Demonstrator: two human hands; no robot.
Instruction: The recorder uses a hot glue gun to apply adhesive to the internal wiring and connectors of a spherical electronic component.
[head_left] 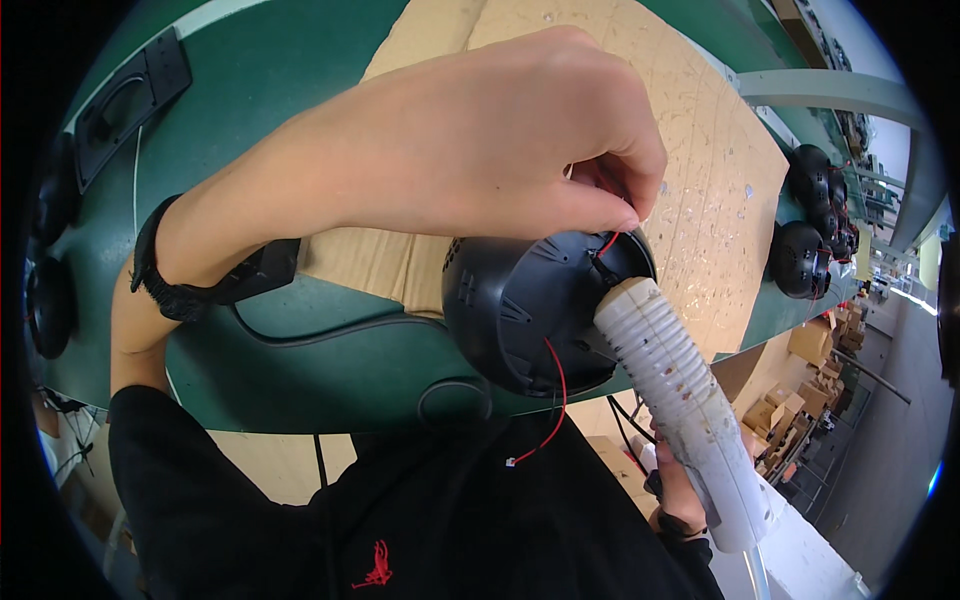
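A black dome-shaped plastic housing (490, 310), its open side showing ribs and slots, rests at the front edge of the cardboard. My left hand (540, 130) reaches over it from the left, thumb and finger pinched on a thin red wire (611, 241) at its upper rim. Another red wire (563, 385) hangs out of the housing, ending in a small white connector (512, 462). At lower right my right hand (678, 492) is closed around a white, ribbed, stained hot glue gun (690, 410); its grip is mostly hidden. The gun's nozzle end points into the housing.
Glue-spotted cardboard (710, 200) lies on the green table (270, 90). Several black housings (800, 260) stand at right. At upper left lies a black frame part (130, 105). A black cable (340, 328) runs from a black box (265, 275) below my left wrist.
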